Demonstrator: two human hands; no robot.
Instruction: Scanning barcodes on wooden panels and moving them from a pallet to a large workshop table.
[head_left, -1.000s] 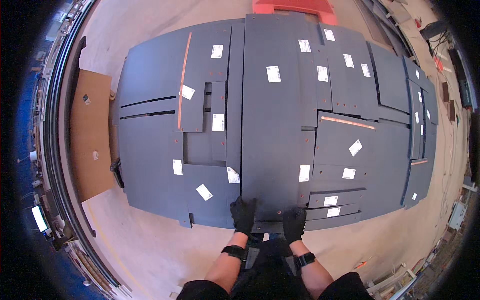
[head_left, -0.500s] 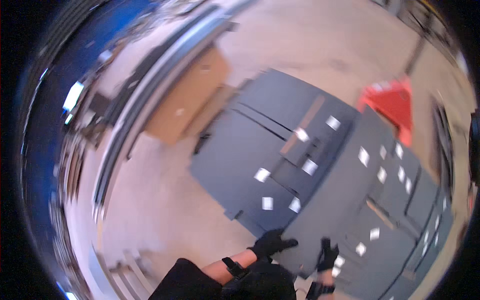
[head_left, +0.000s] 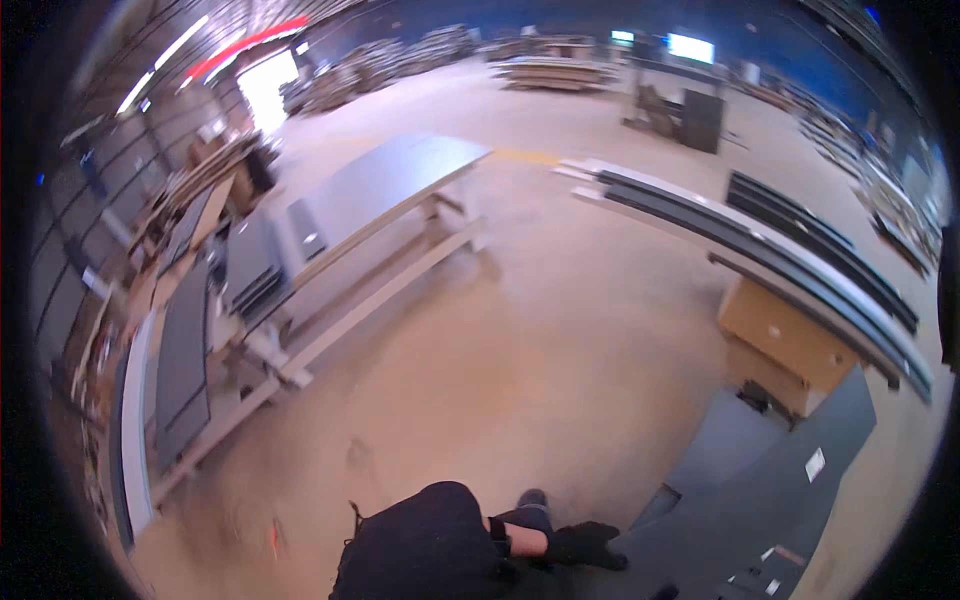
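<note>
Gloved hand (head_left: 585,545) at lower centre, arm stretched right, fingers resting flat on dark grey panel (head_left: 760,500) | other hand unseen | no containers visible

A large factory hall or panel workshop: a wide bare concrete floor (head_left: 520,330), long work benches (head_left: 390,185), stacked dark grey panels (head_left: 790,260), loaded pallets (head_left: 555,70) at the far end, strip lighting overhead.

A white rectangular label (head_left: 815,464) sat on the dark grey panel (head_left: 760,500) at lower right; smaller white labels (head_left: 773,587) lay nearer the bottom edge. A tan box (head_left: 785,340), possibly cardboard, stood beside it. Two bright screens (head_left: 691,47) glowed far back.
</note>
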